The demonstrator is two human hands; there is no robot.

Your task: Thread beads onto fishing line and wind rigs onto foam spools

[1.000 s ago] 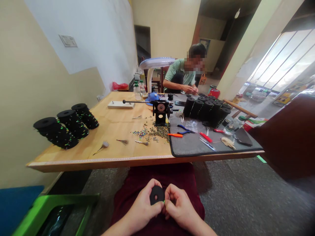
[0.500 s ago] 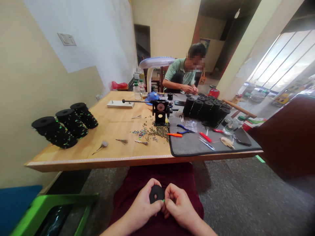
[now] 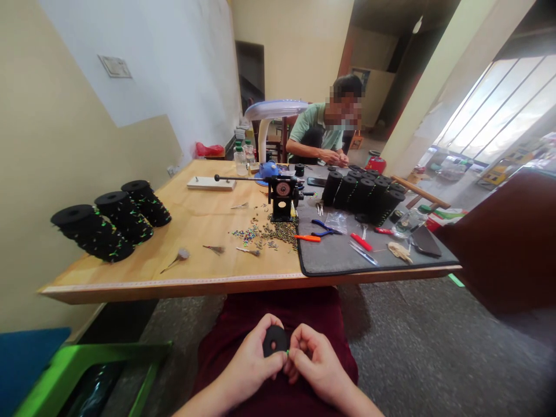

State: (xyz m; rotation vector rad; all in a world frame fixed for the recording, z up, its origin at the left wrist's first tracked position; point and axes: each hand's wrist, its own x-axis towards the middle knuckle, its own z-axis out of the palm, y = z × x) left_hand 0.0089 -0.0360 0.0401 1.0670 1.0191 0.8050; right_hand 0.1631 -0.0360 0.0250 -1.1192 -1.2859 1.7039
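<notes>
Over my lap, my left hand [image 3: 249, 362] is closed around a small black round spool [image 3: 274, 340] with a hole in its middle. My right hand [image 3: 317, 362] is closed beside it, fingertips pinched against the spool's right edge where a tiny green bit shows. Both hands sit below the front edge of the wooden table [image 3: 195, 231], above dark red cloth [image 3: 282, 313].
On the table lie three big black spools [image 3: 110, 223] at left, a black hand-crank winder [image 3: 282, 197], scattered beads [image 3: 267, 234], a grey mat [image 3: 347, 252] with pliers and tools, several black spools [image 3: 365, 194] and a lamp [image 3: 273, 113]. Another person [image 3: 324, 130] works at the far end. A green bin [image 3: 87, 376] stands at lower left.
My hands stay together on the black spool, which has turned slightly. The view has drifted a little; nothing on the table has moved.
</notes>
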